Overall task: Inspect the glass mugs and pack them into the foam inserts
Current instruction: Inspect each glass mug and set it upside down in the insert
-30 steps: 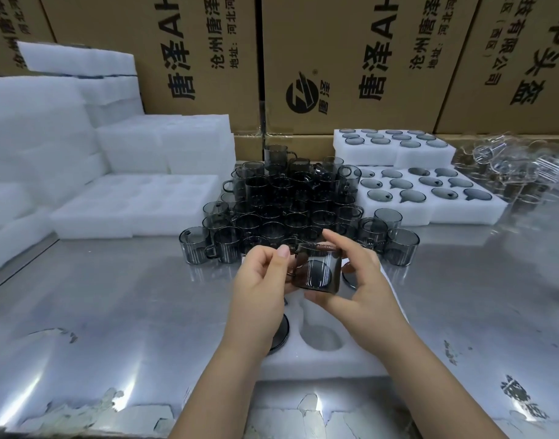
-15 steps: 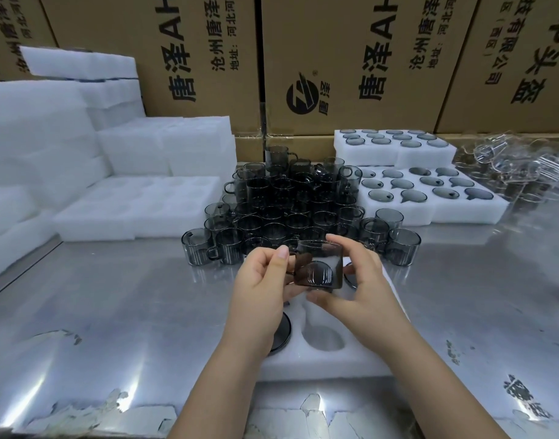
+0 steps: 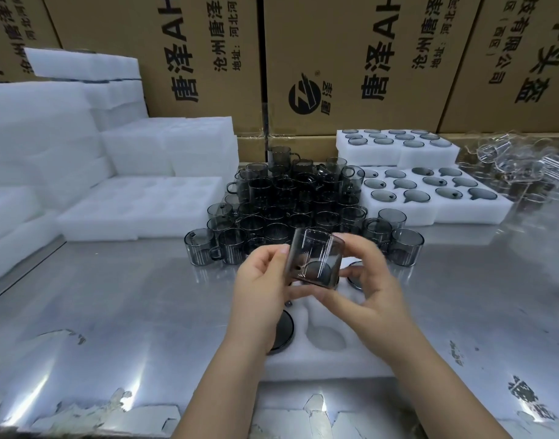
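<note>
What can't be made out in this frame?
Head view only:
- held mug: handle, apparently behind the left hand; fine flaws too small.
- foam insert: how many pockets are filled, covered by both hands and forearms.
- right hand: exact finger placement, motion-blurred.
- clear glassware, far right: type, blurred and jumbled.
- mug pile: count, mugs overlap.

One view, head-worn. Camera is looking forward and down from the near edge of the table (image 3: 119,299), facing the boxes (image 3: 351,58) along the back. Wide lens is bowing the outer edges. It is sitting close: forearms are entering from the bottom, and left hand (image 3: 259,289) and right hand (image 3: 370,280) are holding a mug (image 3: 316,261) near frame centre.
</note>
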